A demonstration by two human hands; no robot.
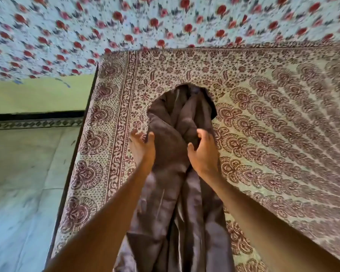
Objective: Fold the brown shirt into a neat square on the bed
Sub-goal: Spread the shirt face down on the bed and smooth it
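The brown shirt (175,173) lies bunched in a long strip on the bed (273,134), running from the near edge up toward the middle. Its far end is crumpled into a rounded heap. My left hand (142,148) grips the shirt's left edge, thumb over the fabric. My right hand (203,154) holds a fold of the shirt on its right side, fingers curled into the cloth. Both forearms reach in from the bottom of the view and cover part of the lower shirt.
The bed carries a cream cover printed with maroon paisley and a floral border. Its left edge (77,154) drops to a pale tiled floor (24,183). A cloth with red flowers (165,22) hangs across the far side.
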